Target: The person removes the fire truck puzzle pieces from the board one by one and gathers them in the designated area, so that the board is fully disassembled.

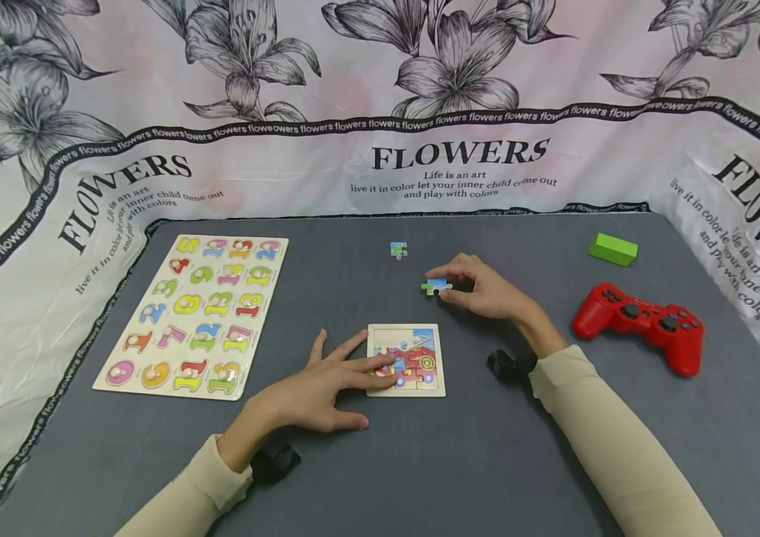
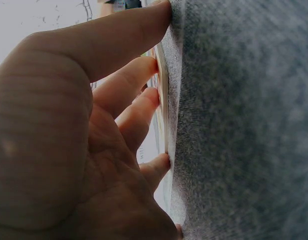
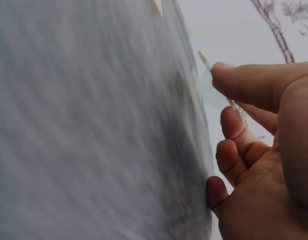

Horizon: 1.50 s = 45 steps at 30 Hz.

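Observation:
On the grey table, a small square jigsaw puzzle board (image 1: 406, 391) lies in the middle, partly filled with a colourful vehicle picture. My left hand (image 1: 315, 391), fingers spread, rests its fingertips on the board's left side; the left wrist view shows these fingers (image 2: 136, 112) against the board's edge. Just above and right of the board, my right hand (image 1: 487, 289) pinches a blue and green jigsaw piece (image 1: 436, 286) between thumb and fingers. Seen edge-on in the right wrist view, the piece (image 3: 204, 61) is off the table. Another jigsaw piece (image 1: 398, 250) lies farther back.
A number puzzle board (image 1: 178, 321) with several coloured numerals lies at the left. To the right are a red game controller (image 1: 641, 324) and a green block (image 1: 613, 249). A flower-printed cloth (image 1: 272, 171) hangs behind the table's back edge.

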Tool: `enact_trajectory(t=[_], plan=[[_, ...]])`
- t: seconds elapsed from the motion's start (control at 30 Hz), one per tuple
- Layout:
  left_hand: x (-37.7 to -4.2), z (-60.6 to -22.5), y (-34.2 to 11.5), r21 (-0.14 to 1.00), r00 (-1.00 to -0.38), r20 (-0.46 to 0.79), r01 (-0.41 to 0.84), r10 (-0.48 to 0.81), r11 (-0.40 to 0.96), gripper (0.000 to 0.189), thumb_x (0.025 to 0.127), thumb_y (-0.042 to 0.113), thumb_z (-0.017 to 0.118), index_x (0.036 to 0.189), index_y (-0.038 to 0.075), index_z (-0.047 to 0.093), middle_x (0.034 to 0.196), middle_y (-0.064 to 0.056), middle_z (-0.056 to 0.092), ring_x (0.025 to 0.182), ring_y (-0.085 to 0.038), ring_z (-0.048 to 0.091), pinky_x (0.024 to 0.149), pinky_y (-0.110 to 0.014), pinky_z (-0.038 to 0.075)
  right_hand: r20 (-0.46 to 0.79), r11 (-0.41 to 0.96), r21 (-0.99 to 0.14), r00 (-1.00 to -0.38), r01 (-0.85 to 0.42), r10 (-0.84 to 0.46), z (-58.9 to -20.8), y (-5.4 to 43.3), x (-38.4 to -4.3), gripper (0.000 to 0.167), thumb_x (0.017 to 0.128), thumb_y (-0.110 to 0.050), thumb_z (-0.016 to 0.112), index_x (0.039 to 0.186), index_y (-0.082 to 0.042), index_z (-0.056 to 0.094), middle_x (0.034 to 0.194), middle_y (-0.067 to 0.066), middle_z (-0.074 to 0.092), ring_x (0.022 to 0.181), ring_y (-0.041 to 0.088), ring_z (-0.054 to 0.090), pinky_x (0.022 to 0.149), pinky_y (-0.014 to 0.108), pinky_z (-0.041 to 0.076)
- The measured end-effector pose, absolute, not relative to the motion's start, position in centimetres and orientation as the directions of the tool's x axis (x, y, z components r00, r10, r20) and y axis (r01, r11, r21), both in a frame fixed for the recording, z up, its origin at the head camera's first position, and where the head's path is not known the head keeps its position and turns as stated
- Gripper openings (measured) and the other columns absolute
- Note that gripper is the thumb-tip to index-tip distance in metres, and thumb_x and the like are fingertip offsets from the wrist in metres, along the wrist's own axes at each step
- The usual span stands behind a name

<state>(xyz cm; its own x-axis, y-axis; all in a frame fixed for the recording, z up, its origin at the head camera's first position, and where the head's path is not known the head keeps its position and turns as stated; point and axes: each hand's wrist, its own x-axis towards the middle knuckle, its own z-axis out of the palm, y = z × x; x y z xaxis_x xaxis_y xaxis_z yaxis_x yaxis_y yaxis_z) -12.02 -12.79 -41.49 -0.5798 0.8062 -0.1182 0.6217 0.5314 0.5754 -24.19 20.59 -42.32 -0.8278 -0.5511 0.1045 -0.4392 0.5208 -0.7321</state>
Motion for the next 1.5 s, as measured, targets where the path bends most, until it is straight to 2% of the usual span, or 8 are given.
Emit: enact_trajectory(t=[0.47, 0.77, 1.0, 1.23, 1.37, 1.5], plan=[[-12.0, -41.6, -12.7, 0.570, -0.591, -0.136, 0.610, 0.795, 0.551, 0.069, 0.090, 0.036, 0.078, 0.152, 0.035, 0.048, 0.167, 0.017, 0.027, 0.161, -0.027, -0.003, 0.114, -0.073, -0.018, 0.047, 0.632, -0.663, -0.864, -0.402, -0.501, -41.7, 20.6, -29.1, 0.038, 0.099, -0.016, 0.065, 0.137, -0.011, 0.065, 0.109, 0.016, 0.053, 0.096, 0.028, 0.039, 0.082, 0.042, 0.031], [-11.8, -41.6, -12.7, 0.578, -0.592, -0.141, 0.601, 0.793, 0.552, 0.069, 0.090, 0.036, 0.078, 0.152, 0.035, 0.048, 0.168, 0.018, 0.026, 0.161, -0.025, -0.004, 0.115, -0.072, -0.018, -0.012, 0.687, -0.623, -0.874, -0.374, -0.486, -41.6, 19.8, -31.1, 0.038, 0.101, -0.018, 0.062, 0.139, -0.012, 0.064, 0.111, 0.016, 0.052, 0.101, 0.031, 0.038, 0.094, 0.059, 0.021], [-11.9, -41.5, -12.7, 0.579, -0.592, -0.142, 0.600, 0.793, 0.552, 0.069, 0.090, 0.036, 0.078, 0.152, 0.034, 0.048, 0.168, 0.017, 0.026, 0.161, -0.026, -0.003, 0.115, -0.072, -0.018, -0.034, 0.716, -0.588, -0.873, -0.376, -0.487, -41.7, 19.8, -31.7, 0.038, 0.101, -0.016, 0.062, 0.139, -0.014, 0.064, 0.112, 0.016, 0.054, 0.102, 0.031, 0.038, 0.090, 0.052, 0.020], [-11.9, -41.5, -12.7, 0.576, -0.594, -0.145, 0.600, 0.792, 0.555, 0.069, 0.090, 0.037, 0.077, 0.152, 0.034, 0.048, 0.168, 0.017, 0.025, 0.161, -0.026, -0.003, 0.115, -0.072, -0.019, -0.042, 0.729, -0.561, -0.866, -0.392, -0.498, -41.6, 19.8, -31.7, 0.039, 0.102, -0.018, 0.061, 0.141, -0.015, 0.062, 0.113, 0.016, 0.054, 0.097, 0.029, 0.035, 0.086, 0.049, 0.018], [-11.9, -41.5, -12.7, 0.573, -0.589, -0.132, 0.611, 0.797, 0.546, 0.069, 0.090, 0.035, 0.078, 0.152, 0.033, 0.048, 0.168, 0.015, 0.027, 0.161, -0.029, -0.002, 0.113, -0.075, -0.018, -0.035, 0.724, -0.583, -0.879, -0.368, -0.475, -41.8, 19.9, -31.7, 0.040, 0.101, -0.018, 0.063, 0.141, -0.014, 0.062, 0.117, 0.017, 0.056, 0.101, 0.031, 0.037, 0.089, 0.050, 0.020], [-11.9, -41.4, -12.7, 0.575, -0.582, -0.123, 0.618, 0.804, 0.536, 0.069, 0.090, 0.034, 0.079, 0.152, 0.032, 0.049, 0.168, 0.013, 0.028, 0.161, -0.032, -0.001, 0.112, -0.077, -0.017, 0.013, 0.698, -0.635, -0.908, -0.331, -0.419, -42.2, 20.2, -31.7, 0.039, 0.097, -0.020, 0.069, 0.135, -0.012, 0.066, 0.121, 0.017, 0.060, 0.106, 0.032, 0.042, 0.095, 0.052, 0.022]])
